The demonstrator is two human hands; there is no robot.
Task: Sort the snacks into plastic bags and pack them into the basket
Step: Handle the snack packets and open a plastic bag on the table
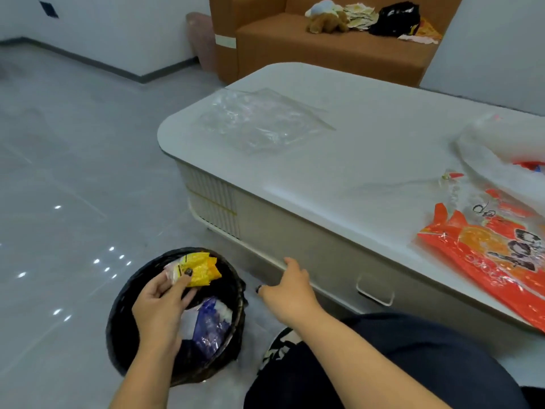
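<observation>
A round black basket point(124, 317) stands on the floor beside the low table. My left hand point(160, 308) pinches a clear plastic bag of yellow snacks point(199, 268) over the basket's far side. Inside the basket lies a bag with blue snacks point(211, 326). My right hand point(290, 290) hovers with relaxed fingers between the basket and the table's side, holding nothing. On the table lie empty clear plastic bags point(259, 122) at the far left end and a clear bag with orange-red snack packs point(495, 246) at the right edge.
The white low table point(368, 160) has a drawer handle point(374, 290) on its near side. A brown sofa point(324, 51) with a plush toy and clothes stands behind it. My knee and a patterned shoe point(280, 346) are right of the basket. Grey tiled floor stretches left.
</observation>
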